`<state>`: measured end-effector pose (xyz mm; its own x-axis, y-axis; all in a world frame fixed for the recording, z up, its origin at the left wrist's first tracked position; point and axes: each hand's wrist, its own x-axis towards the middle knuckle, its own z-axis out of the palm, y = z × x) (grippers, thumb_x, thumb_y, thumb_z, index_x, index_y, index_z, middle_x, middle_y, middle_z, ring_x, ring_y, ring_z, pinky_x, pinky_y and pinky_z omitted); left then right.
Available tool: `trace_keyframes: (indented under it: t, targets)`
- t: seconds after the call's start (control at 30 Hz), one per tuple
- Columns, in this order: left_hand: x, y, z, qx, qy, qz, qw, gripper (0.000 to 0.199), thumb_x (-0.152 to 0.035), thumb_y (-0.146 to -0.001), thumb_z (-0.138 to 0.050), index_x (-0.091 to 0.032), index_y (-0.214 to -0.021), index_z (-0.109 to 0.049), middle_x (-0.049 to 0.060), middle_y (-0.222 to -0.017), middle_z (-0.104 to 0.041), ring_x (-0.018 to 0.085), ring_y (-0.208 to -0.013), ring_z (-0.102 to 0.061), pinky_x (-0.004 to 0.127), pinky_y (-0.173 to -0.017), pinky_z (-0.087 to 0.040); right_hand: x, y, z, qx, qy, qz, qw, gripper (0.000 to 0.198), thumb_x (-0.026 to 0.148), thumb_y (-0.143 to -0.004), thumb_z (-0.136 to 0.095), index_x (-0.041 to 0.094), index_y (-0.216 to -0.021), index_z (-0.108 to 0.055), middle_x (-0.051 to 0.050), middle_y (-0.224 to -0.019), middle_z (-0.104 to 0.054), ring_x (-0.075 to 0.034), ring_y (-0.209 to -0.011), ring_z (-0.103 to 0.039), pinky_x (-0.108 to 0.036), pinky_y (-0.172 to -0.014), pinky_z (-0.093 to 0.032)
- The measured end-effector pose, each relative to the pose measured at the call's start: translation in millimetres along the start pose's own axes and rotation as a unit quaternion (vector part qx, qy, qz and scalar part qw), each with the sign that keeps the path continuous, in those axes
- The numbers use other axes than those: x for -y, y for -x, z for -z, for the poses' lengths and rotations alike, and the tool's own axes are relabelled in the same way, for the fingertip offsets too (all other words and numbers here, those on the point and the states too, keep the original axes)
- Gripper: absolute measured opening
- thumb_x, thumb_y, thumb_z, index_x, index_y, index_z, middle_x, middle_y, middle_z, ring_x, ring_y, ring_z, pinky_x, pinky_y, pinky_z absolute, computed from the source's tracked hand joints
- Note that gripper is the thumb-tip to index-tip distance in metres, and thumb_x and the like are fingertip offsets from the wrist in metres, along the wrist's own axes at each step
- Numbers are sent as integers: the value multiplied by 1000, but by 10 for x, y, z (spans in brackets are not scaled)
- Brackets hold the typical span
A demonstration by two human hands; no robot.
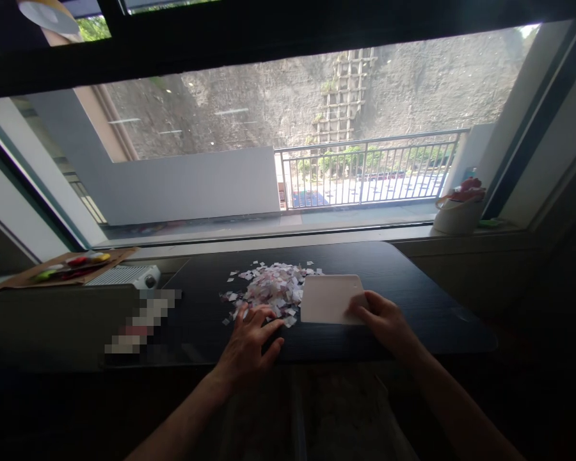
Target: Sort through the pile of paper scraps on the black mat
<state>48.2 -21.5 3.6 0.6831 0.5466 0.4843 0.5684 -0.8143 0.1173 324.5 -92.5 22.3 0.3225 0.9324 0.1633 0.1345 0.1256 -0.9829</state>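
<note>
A loose heap of small paper scraps [276, 285], mostly white with some pinkish ones, lies on the dark table [365, 259]. At the near edge of the heap is my left hand [256, 333], palm down with its fingers apart, the fingertips at the scraps. My right hand [381, 314] grips the right side of a thin, pale rectangular board [329, 298] with rounded corners. The board's left edge is against the right side of the heap. My right fingertips are partly blurred.
A wide window [288, 115] is behind the table, above a sill. A white container [458, 211] with reddish contents stands on the sill at right. To the left are a brown sheet [62, 272] with colourful items and a white ridged box [125, 276]. A blurred-out patch covers the table's left.
</note>
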Motion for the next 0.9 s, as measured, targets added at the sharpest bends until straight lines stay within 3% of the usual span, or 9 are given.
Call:
trace_keyframes:
  t: [0.17,0.4,0.53,0.73,0.9]
  targets:
    - [-23,9,26,-17,4,-1,1000,23,-30,-84,-52,-23,-103,-62,7,-108,-59,26,-111,-51,57,-110,-22,19,-34,-243,0,66,31,997,21,38,-71,-61,18,-77,-62,-4,-74,-67,-21,-73,-62,-32,-67,-49]
    - [-32,10,14,-46,-9,12,999,19,-26,-84,-49,-22,-96,-63,7,-103,-59,26,-110,-50,57,-107,-25,20,27,-138,-51,135,45,989,20,38,-73,-59,19,-79,-61,-3,-75,-66,-21,-72,-60,-32,-65,-46]
    - [-27,12,17,-32,-24,-14,999,27,-26,-84,-49,-26,-107,-63,7,-109,-57,27,-113,-49,59,-107,-23,38,32,-177,-19,141,53,988,20,38,-75,-58,18,-80,-61,-4,-76,-65,-21,-72,-60,-32,-65,-47]
    - [-48,12,20,-56,-38,5,998,20,-25,-83,-50,-22,-96,-66,8,-105,-58,28,-113,-48,60,-108,-21,90,48,-196,0,158,58,986,15,34,-76,-57,19,-78,-61,-3,-77,-66,-20,-71,-61,-31,-65,-47]
    - [-37,5,12,-29,-50,-14,998,34,-27,-85,-49,-26,-118,-57,8,-116,-55,28,-119,-44,62,-108,-17,94,-5,-261,-11,145,76,986,17,36,-78,-57,20,-80,-61,-4,-79,-68,-21,-74,-63,-32,-66,-48]
